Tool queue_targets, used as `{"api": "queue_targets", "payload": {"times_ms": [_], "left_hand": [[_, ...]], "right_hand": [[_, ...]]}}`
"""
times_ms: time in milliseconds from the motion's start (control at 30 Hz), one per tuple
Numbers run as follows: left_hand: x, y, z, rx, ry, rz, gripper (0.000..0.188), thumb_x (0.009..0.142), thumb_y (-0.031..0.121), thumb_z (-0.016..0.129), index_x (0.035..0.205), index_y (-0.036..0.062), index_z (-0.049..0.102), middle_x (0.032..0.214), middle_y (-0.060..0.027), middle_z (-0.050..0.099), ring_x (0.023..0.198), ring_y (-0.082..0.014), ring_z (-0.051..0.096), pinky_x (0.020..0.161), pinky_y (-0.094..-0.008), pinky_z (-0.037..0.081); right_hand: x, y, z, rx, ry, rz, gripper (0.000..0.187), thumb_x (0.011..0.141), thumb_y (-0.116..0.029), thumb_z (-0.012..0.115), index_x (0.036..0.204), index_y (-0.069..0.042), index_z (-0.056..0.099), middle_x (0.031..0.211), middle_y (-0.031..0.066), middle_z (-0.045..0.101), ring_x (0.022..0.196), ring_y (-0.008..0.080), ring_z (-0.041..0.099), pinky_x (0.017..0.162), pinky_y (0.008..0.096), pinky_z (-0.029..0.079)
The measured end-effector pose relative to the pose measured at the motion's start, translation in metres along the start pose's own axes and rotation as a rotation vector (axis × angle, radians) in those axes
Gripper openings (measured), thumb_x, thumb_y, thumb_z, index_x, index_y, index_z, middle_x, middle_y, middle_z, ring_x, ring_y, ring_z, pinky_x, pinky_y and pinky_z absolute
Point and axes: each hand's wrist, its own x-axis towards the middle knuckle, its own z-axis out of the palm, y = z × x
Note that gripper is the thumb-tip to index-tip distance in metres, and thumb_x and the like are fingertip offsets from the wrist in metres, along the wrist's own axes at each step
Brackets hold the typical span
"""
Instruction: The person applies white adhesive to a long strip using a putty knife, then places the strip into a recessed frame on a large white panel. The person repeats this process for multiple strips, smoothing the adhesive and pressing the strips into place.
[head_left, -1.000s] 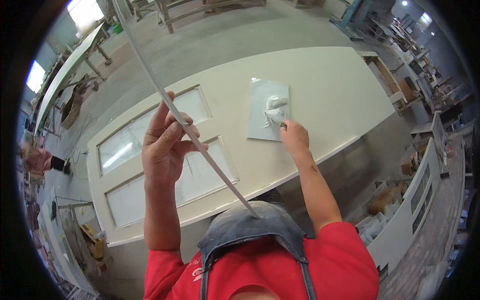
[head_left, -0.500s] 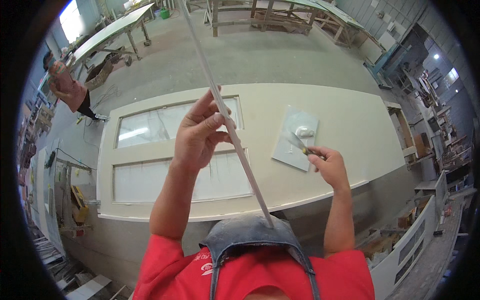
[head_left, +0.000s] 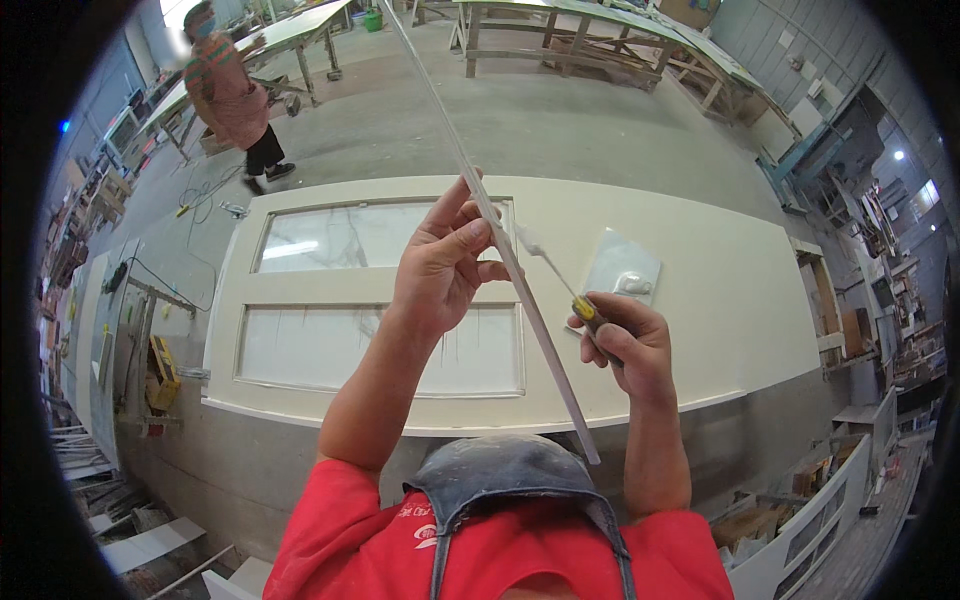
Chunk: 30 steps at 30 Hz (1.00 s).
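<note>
My left hand (head_left: 438, 270) pinches a long, thin, pale trim strip (head_left: 545, 345) between thumb and fingers. The strip slants from the far edge of the view down toward my apron. In my right hand (head_left: 640, 350) is a putty knife (head_left: 585, 307) with a yellow and dark handle. White paste sits on its blade, close to the strip's right side; whether they touch I cannot tell. Behind that hand a light grey board (head_left: 612, 258) carries a mound of white paste (head_left: 632, 284). It lies on a large cream door (head_left: 725, 270) with two framed, whitish panels at left.
Beyond the door's far left corner is another person (head_left: 230, 90) in a pinkish top. A cable (head_left: 200, 205) lies on the floor nearby. Long work tables (head_left: 560, 35) stand at the back. A wooden support (head_left: 815, 290) shows under the door's right end.
My right hand has lifted the putty knife from the board and brought it left, beside the strip. Paste now shows on its blade. The other person has moved rightward in view.
</note>
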Motion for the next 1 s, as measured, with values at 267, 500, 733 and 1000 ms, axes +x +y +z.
{"api": "queue_targets", "payload": {"times_ms": [267,500,733,1000], "left_hand": [[-0.005,0.006,0.008,-0.004,0.0,0.021,0.058,0.106,0.004,0.055,0.162,0.0115,0.039,0.12,-0.0068,0.065,0.107,-0.0163,0.07,0.089,-0.0328,0.065],[0.0,0.017,-0.013,0.036,-0.024,0.068,0.057,0.105,0.005,0.057,0.16,0.0125,0.043,0.119,-0.0075,0.065,0.104,-0.0192,0.07,0.079,-0.0362,0.067],[0.018,0.039,-0.018,0.028,-0.046,0.181,0.053,0.106,0.004,0.053,0.158,0.0092,0.043,0.124,-0.0114,0.07,0.11,-0.0214,0.072,0.08,-0.0451,0.071],[0.035,0.065,-0.032,0.016,-0.127,0.247,0.047,0.108,0.006,0.051,0.155,0.0104,0.046,0.125,-0.0161,0.071,0.112,-0.0266,0.072,0.088,-0.0506,0.069]], "right_hand": [[0.013,-0.006,0.016,-0.252,-0.05,-0.079,0.04,0.094,0.003,0.072,0.133,0.003,0.069,0.107,0.0084,0.075,0.087,0.0087,0.067,0.074,0.0225,0.054],[-0.005,-0.009,0.012,-0.492,-0.063,-0.167,0.039,0.09,0.006,0.074,0.129,0.002,0.071,0.113,0.012,0.075,0.098,0.015,0.071,0.087,0.0278,0.056],[-0.042,-0.021,-0.009,-0.591,-0.023,-0.146,0.039,0.086,0.007,0.075,0.124,0.002,0.073,0.114,0.0147,0.076,0.103,0.02,0.073,0.09,0.031,0.056],[-0.076,-0.035,-0.036,-0.663,0.037,-0.119,0.037,0.083,0.004,0.079,0.12,0.003,0.075,0.115,0.0175,0.076,0.103,0.0228,0.073,0.091,0.0326,0.057]]}}
